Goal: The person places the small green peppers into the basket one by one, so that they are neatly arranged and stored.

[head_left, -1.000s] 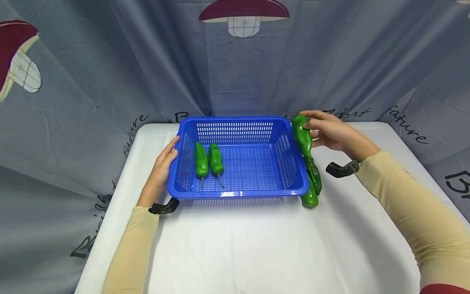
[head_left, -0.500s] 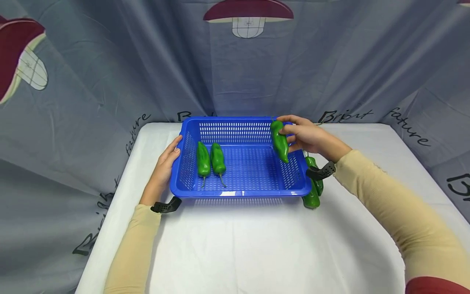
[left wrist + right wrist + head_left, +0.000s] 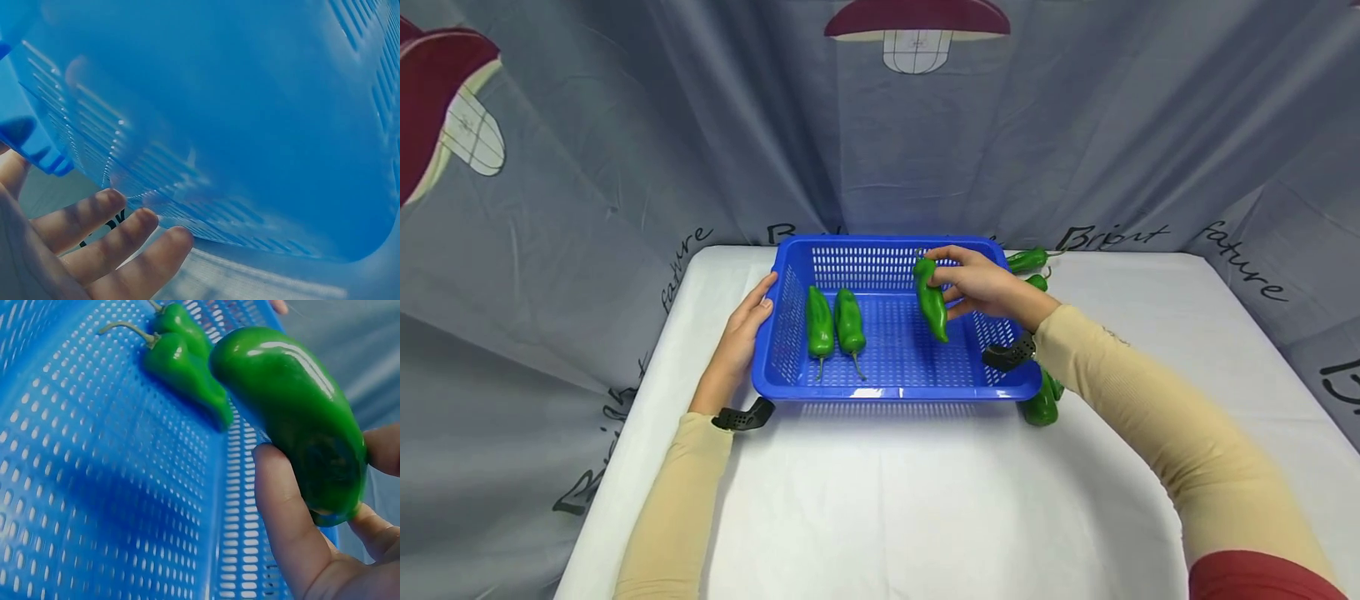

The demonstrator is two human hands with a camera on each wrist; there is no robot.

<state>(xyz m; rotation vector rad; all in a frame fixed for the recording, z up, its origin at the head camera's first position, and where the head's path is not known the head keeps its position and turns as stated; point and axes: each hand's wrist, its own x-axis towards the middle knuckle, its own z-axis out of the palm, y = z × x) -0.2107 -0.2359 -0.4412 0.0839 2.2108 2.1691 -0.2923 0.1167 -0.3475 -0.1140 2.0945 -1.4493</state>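
My right hand (image 3: 973,283) holds a green chili pepper (image 3: 931,302) over the right half of the blue basket (image 3: 895,393). In the right wrist view the pepper (image 3: 294,406) is gripped between thumb and fingers, its rounded end pointing up and left. Two more green peppers, the left one (image 3: 819,325) and the right one (image 3: 850,322), lie side by side on the basket floor towards its left end, stems towards the front. At the basket's left rim rests my left hand (image 3: 741,337); in the left wrist view its fingers (image 3: 144,262) extend along the outer wall.
Several other green peppers lie on the white table (image 3: 880,500) just outside the basket's right wall, one pepper (image 3: 1028,260) at the back and one pepper (image 3: 1041,406) at the front. A grey printed curtain (image 3: 917,150) hangs behind the table.
My right hand has lifted a pepper from beside the basket's right wall and carried it left over the rim, above the basket floor. The left hand keeps its place at the rim.
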